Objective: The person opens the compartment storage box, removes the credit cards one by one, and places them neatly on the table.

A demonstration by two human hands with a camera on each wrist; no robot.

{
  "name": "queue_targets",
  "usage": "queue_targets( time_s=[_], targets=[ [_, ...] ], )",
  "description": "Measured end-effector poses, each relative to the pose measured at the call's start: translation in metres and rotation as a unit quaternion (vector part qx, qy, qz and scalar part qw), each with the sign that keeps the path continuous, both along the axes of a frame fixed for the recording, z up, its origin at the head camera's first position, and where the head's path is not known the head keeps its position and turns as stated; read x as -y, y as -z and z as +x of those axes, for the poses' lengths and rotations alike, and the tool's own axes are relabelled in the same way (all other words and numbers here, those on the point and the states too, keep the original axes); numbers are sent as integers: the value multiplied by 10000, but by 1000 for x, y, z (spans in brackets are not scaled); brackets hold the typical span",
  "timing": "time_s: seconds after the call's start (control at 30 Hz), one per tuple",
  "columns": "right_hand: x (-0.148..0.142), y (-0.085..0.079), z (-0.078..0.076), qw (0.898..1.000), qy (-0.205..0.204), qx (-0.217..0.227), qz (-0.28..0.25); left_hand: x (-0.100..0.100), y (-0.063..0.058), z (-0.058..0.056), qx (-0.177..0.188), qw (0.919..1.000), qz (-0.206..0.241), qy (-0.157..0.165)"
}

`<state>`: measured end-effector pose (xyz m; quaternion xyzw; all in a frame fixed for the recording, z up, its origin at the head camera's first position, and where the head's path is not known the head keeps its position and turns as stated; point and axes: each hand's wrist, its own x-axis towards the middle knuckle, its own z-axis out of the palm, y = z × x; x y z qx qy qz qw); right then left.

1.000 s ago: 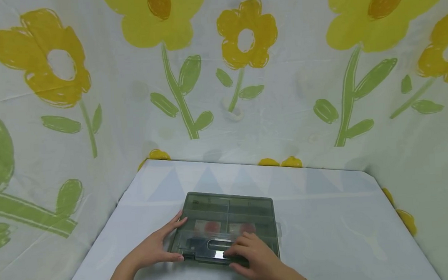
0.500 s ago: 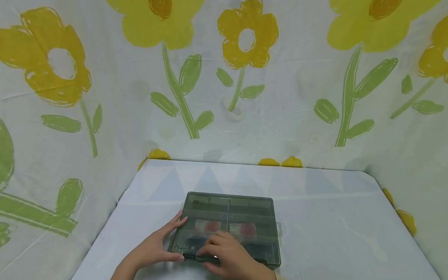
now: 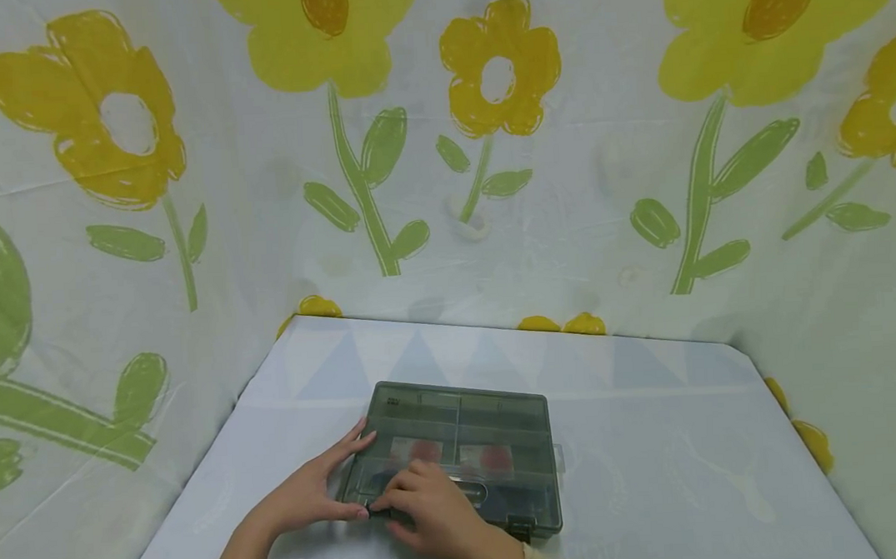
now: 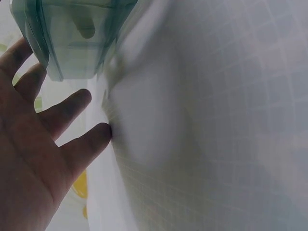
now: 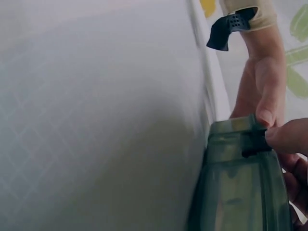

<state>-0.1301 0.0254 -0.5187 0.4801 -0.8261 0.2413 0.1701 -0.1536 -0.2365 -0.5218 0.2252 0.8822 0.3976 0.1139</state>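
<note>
A translucent dark green plastic storage case point(image 3: 499, 411) with compartments lies on the table, its lid down. Through the lid show two flat packets with red discs, the right one point(image 3: 493, 458) fully visible. My left hand point(image 3: 307, 494) rests against the case's left side, fingers straight and spread, thumb at the front left corner. The left wrist view shows this hand point(image 4: 33, 130) beside the case's end. My right hand point(image 3: 431, 509) bends over the front left edge. In the right wrist view its thumb point(image 5: 291, 137) presses a black latch point(image 5: 256, 143); its other fingers are partly hidden.
Another black latch point(image 3: 520, 526) sits at the case's front right. A clear tab point(image 3: 558, 458) sticks out on the right side. White table surface point(image 3: 666, 453) surrounds the case. Flower-printed cloth point(image 3: 566, 224) hangs behind and at both sides.
My right hand has slid left along the case's front edge to the left latch, uncovering the front right latch. The left hand and the case have stayed in place.
</note>
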Motion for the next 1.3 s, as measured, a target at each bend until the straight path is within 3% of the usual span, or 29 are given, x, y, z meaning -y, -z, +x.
queue_targets(
  time_s=[0.9,1.1,1.3],
  targets=[
    [9,3,1,9994,218,-245,56,1,-3,0,87,9998,63,149],
    [9,4,0,9996,142,-235,53,1,-3,0,75,9998,50,167],
    [7,6,1,9967,-158,-584,543,1,-3,0,78,9998,15,194]
  ],
)
